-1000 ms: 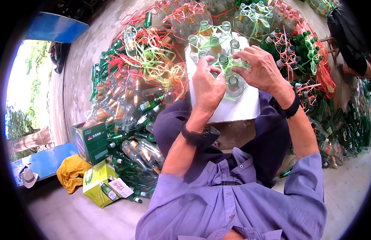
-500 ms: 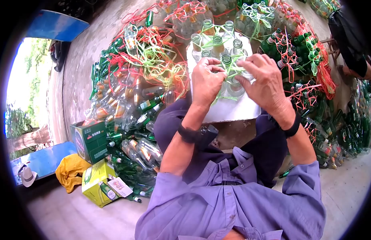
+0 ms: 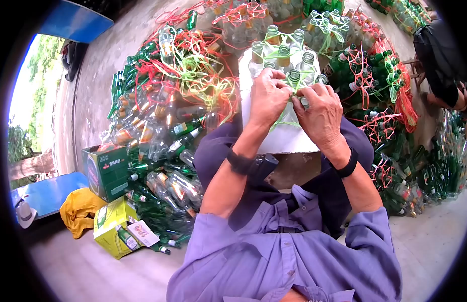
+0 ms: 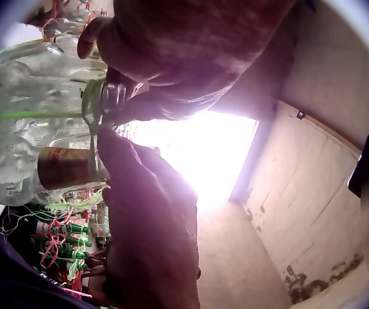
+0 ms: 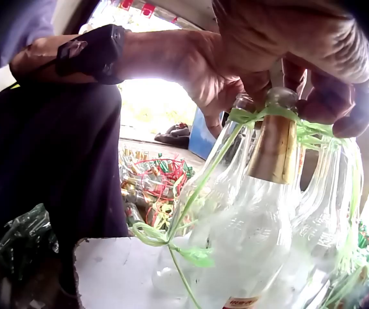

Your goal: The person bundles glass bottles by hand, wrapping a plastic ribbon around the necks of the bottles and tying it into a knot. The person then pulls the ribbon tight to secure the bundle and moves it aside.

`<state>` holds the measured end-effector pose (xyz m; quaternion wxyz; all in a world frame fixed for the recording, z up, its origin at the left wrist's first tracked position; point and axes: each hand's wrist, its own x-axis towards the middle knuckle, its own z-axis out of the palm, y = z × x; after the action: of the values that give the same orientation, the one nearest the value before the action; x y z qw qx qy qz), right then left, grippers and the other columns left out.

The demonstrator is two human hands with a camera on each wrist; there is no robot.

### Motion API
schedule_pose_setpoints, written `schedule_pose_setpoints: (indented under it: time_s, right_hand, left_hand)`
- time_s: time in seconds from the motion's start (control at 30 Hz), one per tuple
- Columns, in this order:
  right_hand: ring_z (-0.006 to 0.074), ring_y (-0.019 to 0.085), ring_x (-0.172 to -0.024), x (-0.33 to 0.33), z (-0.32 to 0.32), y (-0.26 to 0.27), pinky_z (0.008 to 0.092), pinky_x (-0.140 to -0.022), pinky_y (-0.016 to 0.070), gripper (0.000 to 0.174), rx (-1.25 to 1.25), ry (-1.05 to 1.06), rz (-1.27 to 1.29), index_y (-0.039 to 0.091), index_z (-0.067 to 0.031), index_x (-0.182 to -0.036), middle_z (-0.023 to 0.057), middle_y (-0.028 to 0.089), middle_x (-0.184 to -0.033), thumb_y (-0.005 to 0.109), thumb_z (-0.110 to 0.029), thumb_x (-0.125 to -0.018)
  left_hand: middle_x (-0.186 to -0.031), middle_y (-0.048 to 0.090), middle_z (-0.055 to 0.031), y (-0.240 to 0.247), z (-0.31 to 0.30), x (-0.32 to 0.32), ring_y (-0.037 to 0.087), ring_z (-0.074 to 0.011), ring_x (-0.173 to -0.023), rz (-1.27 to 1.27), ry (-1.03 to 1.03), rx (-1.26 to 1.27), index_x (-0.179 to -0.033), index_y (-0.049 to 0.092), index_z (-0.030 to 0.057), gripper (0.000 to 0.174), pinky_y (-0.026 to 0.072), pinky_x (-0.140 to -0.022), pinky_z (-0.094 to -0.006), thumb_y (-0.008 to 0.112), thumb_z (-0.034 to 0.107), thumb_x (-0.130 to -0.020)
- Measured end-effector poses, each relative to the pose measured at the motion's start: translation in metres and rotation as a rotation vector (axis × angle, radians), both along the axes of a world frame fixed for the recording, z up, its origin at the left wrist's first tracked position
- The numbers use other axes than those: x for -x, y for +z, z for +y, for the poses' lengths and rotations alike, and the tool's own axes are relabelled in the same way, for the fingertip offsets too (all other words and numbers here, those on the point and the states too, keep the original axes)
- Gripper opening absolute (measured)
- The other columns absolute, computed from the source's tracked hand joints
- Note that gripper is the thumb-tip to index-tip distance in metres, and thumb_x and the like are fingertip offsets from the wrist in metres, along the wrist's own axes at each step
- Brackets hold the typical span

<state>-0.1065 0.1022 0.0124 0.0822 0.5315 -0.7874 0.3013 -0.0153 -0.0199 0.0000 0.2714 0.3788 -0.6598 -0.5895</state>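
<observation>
Where the upper middle of the head view shows a white board point(image 3: 289, 144) between the person's knees, a group of clear bottles point(image 3: 284, 59) stands upright on it, close together. A light green strap point(image 5: 243, 116) passes around their necks, and in the right wrist view it also comes down on the left side of the bottles to a knot. The left hand point(image 3: 268, 98) and the right hand point(image 3: 320, 117) are at the near side of this group, with the fingertips almost meeting. The fingers of both hands are bent and pinch the green strap beside a bottle neck. In the right wrist view, one front bottle has golden foil on its neck.

At the left of the head view there is a large pile of bottles point(image 3: 153, 123), clear and green, and over its upper part lies a tangle of red and green straps point(image 3: 198, 75). At lower left one sees a dark green carton point(image 3: 106, 171), a yellow-green carton point(image 3: 110, 226) and a yellow cloth point(image 3: 78, 214). At upper right, green bottles point(image 3: 364, 80) stand in bundles, near a bunch of red straps point(image 3: 405, 103).
</observation>
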Motion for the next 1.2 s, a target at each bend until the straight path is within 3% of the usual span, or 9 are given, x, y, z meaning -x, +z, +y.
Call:
schedule_pose_setpoints:
  time_s: [0.33, 0.6, 0.77, 0.93, 1.2]
  right_hand:
    - [0.0296, 0.061, -0.092, -0.007, -0.003, -0.002, 0.0421, -0.079, 0.0471, 0.018, -0.013, -0.058, 0.073, 0.068, -0.0102, -0.087, 0.0072, 0.063, -0.091, 0.078, -0.023, -0.080]
    - [0.0303, 0.060, -0.090, -0.009, -0.005, 0.000, 0.0429, -0.077, 0.0475, 0.018, -0.035, -0.068, 0.068, 0.068, -0.0090, -0.086, 0.0079, 0.062, -0.091, 0.078, -0.022, -0.079]
    - [0.0297, 0.063, -0.089, -0.013, -0.009, 0.002, 0.0412, -0.077, 0.0498, 0.015, -0.014, -0.094, 0.121, 0.072, -0.0096, -0.085, 0.0071, 0.066, -0.091, 0.080, -0.020, -0.078]
    - [0.0316, 0.059, -0.094, -0.014, -0.010, -0.004, 0.0448, -0.082, 0.0443, 0.015, 0.026, -0.102, 0.068, 0.070, -0.0087, -0.084, 0.0089, 0.063, -0.092, 0.077, -0.020, -0.078]
    - [0.0332, 0.059, -0.095, -0.018, -0.016, -0.008, 0.0458, -0.083, 0.0434, 0.012, 0.054, -0.113, 0.074, 0.069, -0.0063, -0.082, 0.0109, 0.064, -0.091, 0.073, -0.017, -0.078]
  left_hand:
    - [-0.078, 0.073, -0.0154, -0.013, -0.004, 0.006, 0.072, -0.0225, -0.074, -0.022, 0.044, 0.014, -0.096, 0.067, -0.0051, 0.026, 0.0552, -0.070, -0.0321, 0.069, 0.007, -0.073]
    - [-0.083, 0.072, -0.0208, -0.013, -0.006, 0.005, 0.072, -0.0308, -0.077, -0.021, 0.031, 0.042, -0.093, 0.069, -0.0049, 0.025, 0.0552, -0.073, -0.0366, 0.068, 0.009, -0.072]
    - [-0.082, 0.073, -0.0206, -0.010, -0.006, 0.006, 0.073, -0.0305, -0.078, -0.061, 0.051, 0.051, -0.091, 0.071, -0.0040, 0.024, 0.0556, -0.074, -0.0372, 0.069, 0.010, -0.071]
    - [-0.084, 0.074, -0.0201, -0.005, -0.006, 0.003, 0.074, -0.0304, -0.080, -0.072, 0.019, 0.051, -0.091, 0.072, -0.0030, 0.025, 0.0564, -0.076, -0.0379, 0.069, 0.010, -0.070]
    - [-0.081, 0.074, -0.0202, -0.007, -0.006, 0.004, 0.074, -0.0319, -0.079, -0.101, 0.030, 0.150, -0.088, 0.074, -0.0014, 0.023, 0.0566, -0.076, -0.0394, 0.069, 0.012, -0.069]
